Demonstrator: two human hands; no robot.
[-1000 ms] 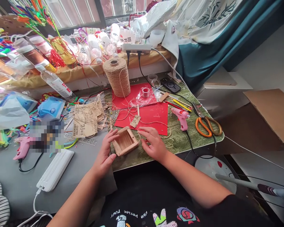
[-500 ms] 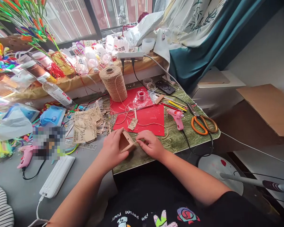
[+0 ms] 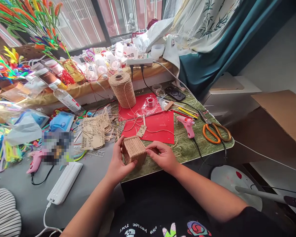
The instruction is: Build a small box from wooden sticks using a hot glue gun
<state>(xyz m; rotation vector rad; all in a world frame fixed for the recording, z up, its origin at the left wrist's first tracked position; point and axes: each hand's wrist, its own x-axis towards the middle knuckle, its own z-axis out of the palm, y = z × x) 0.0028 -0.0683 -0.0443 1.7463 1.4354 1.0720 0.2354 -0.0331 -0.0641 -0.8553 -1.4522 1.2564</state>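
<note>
A small wooden box (image 3: 134, 150) wrapped in jute twine is held just above the green table's front edge, its twine-covered side facing up. My left hand (image 3: 117, 164) grips its left side, thumb curled under the front. My right hand (image 3: 162, 156) pinches its right edge with closed fingers. A thin strand of twine runs from the box across the red paper (image 3: 154, 123) toward the big twine spool (image 3: 123, 89) behind.
A pink glue gun (image 3: 186, 124) and orange-handled scissors (image 3: 215, 131) lie to the right. Paper tags with strings (image 3: 95, 133) sit left of the box. A white power strip (image 3: 64, 182), another pink glue gun (image 3: 36, 161), bottles and pipe cleaners crowd the left.
The box has been turned over: its open slatted inside faced up, then it tilted on edge, and now the twine-wrapped side faces up. Both hands closed in on it.
</note>
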